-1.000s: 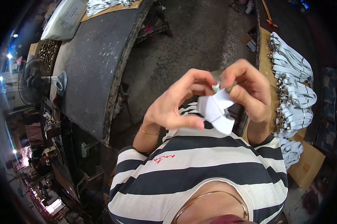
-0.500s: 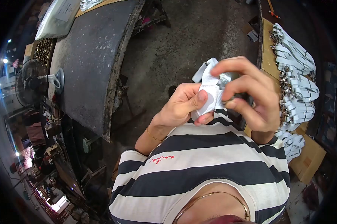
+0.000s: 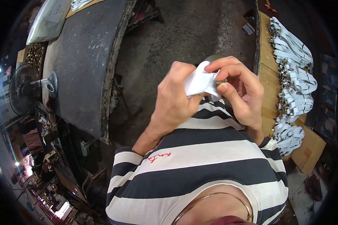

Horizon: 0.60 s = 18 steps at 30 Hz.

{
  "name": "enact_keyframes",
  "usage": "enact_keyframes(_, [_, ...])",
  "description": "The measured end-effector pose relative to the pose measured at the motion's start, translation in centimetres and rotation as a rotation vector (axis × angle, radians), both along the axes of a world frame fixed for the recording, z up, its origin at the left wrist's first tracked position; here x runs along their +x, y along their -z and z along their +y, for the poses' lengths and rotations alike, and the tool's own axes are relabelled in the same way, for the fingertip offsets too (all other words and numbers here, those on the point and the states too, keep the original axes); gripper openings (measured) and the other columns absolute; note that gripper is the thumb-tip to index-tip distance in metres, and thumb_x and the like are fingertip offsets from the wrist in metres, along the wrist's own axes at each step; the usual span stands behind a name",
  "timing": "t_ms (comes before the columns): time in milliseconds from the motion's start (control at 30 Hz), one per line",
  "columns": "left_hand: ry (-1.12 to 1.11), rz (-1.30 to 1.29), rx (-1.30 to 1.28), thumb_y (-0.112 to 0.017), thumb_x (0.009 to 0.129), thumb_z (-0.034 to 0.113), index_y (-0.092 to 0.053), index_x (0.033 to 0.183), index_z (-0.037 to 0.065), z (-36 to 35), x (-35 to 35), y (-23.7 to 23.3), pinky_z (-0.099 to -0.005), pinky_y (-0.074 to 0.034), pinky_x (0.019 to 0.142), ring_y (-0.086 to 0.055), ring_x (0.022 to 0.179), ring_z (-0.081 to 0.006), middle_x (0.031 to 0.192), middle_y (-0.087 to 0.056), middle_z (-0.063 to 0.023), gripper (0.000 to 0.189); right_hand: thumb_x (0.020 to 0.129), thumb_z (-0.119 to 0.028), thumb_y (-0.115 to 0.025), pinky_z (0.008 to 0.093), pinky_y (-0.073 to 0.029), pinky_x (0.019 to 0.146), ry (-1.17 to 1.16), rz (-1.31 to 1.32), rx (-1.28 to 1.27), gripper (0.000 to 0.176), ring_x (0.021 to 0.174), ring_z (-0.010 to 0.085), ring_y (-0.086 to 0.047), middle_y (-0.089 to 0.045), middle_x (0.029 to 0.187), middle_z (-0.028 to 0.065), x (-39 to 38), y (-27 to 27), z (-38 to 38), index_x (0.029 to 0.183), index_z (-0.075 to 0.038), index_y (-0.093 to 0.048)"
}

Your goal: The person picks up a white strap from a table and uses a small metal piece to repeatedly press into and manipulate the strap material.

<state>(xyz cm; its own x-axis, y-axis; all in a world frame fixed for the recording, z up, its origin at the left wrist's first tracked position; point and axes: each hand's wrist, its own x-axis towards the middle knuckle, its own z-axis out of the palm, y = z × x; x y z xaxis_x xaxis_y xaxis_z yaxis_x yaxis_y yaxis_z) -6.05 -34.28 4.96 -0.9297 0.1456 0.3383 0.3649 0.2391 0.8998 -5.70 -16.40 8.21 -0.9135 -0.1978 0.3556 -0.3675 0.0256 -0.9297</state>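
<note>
A folded white webbing strap [image 3: 199, 84] is held up in front of my chest, between both hands. My left hand [image 3: 174, 93] grips its left part, with the back of the hand toward me and the fingertips mostly hidden. My right hand [image 3: 241, 87] pinches the strap's right edge, index finger on top and thumb below. A small dark metallic piece [image 3: 222, 81] shows between that thumb and fingers; its kind cannot be made out. Behind the hands, part of a dull greyish rounded thing [image 3: 215, 58] is visible.
A dark worktable [image 3: 81, 67] stands at left, bearing a fan [image 3: 24, 88] and a plastic-wrapped package [image 3: 49, 20]. On the right, bundles of white straps with metal fittings [image 3: 294, 75] lie on cardboard [image 3: 268, 82]. A cardboard box [image 3: 307, 150] sits below them.
My left hand has turned over, so its back now faces me, and the strap has rotated with it. My right fingers have closed in on the strap's edge. The view has shifted slightly.
</note>
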Motion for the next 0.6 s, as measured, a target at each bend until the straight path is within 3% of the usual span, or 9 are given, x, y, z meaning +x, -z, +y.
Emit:
enact_keyframes(67, [0.074, 0.485, -0.323, -0.067, 0.073, -0.011, -0.060, 0.099, -0.004, -1.7, -1.7, -0.7, -0.0336, -0.051, 0.060, -0.065, 0.077, -0.0259, 0.092, -0.063, -0.0157, 0.028, 0.087, 0.002, -0.064, 0.0257, -0.053, 0.075, -0.002, -0.182, -0.149, 0.014, 0.085, 0.0172, -0.065, -0.067, 0.101, 0.0141, 0.5, 0.0, -0.8, 0.101, 0.005, -0.063])
enact_keyframes(100, [0.060, 0.441, -0.243, -0.063, 0.066, -0.015, -0.065, 0.089, -0.005, -1.9, -1.8, -0.8, -0.0329, -0.052, 0.059, -0.065, 0.072, -0.0279, 0.086, -0.064, -0.0149, 0.025, 0.084, 0.004, -0.065, 0.0262, -0.053, 0.072, 0.000, -0.151, -0.135, 0.016, 0.083, 0.0177, -0.066, -0.068, 0.097, 0.0143, 0.4, -0.1, -1.4, 0.100, 0.006, -0.064])
enact_keyframes(233, [0.125, 0.440, -0.117, -0.062, 0.069, -0.013, -0.066, 0.086, -0.005, -4.3, -2.1, -0.2, -0.0313, -0.054, 0.058, -0.068, 0.065, -0.0262, 0.074, -0.067, -0.0140, 0.019, 0.079, 0.005, -0.068, 0.0268, -0.051, 0.067, -0.025, -0.005, 0.112, 0.011, 0.078, 0.0180, -0.066, -0.069, 0.089, 0.0136, -1.1, -1.4, -2.6, 0.090, 0.005, -0.066])
enact_keyframes(333, [0.148, 0.347, -0.066, -0.061, 0.070, -0.012, -0.066, 0.084, -0.005, -6.5, -1.6, -0.7, -0.0304, -0.055, 0.058, -0.069, 0.063, -0.0259, 0.073, -0.068, -0.0144, 0.017, 0.079, 0.003, -0.070, 0.0264, -0.050, 0.066, -0.128, 0.049, 0.183, 0.012, 0.076, 0.0177, -0.065, -0.068, 0.088, 0.0127, -1.9, -1.7, -3.8, 0.090, 0.005, -0.066])
enact_keyframes(500, [0.177, 0.400, 0.024, -0.060, 0.069, -0.011, -0.067, 0.082, -0.005, -10.4, -1.5, 0.2, -0.0302, -0.056, 0.058, -0.070, 0.063, -0.0242, 0.073, -0.068, -0.0141, 0.016, 0.074, 0.005, -0.074, 0.0240, -0.048, 0.058, -0.198, 0.029, 0.243, 0.015, 0.067, 0.0143, -0.063, -0.067, 0.086, 0.0113, -2.3, -2.4, -7.7, 0.088, 0.001, -0.070])
enact_keyframes(567, [0.254, 0.339, 0.006, -0.072, 0.060, -0.005, -0.065, 0.084, -0.001, -12.1, -1.6, -0.1, -0.0340, -0.055, 0.059, -0.067, 0.067, -0.0274, 0.076, -0.065, -0.0109, 0.026, 0.072, 0.006, -0.075, 0.0250, -0.048, 0.058, -0.218, 0.071, 0.245, 0.017, 0.067, 0.0151, -0.063, -0.066, 0.086, 0.0110, -2.8, -2.3, -9.2, 0.088, 0.001, -0.070])
enact_keyframes(600, [0.257, 0.336, 0.004, -0.072, 0.060, -0.005, -0.065, 0.084, -0.001, -12.8, -1.6, -0.2, -0.0340, -0.055, 0.059, -0.067, 0.067, -0.0274, 0.076, -0.065, -0.0109, 0.026, 0.071, 0.006, -0.076, 0.0259, -0.049, 0.058, -0.236, 0.116, 0.251, 0.019, 0.068, 0.0159, -0.063, -0.066, 0.086, 0.0107, -2.9, -2.3, -9.9, 0.088, 0.001, -0.070])
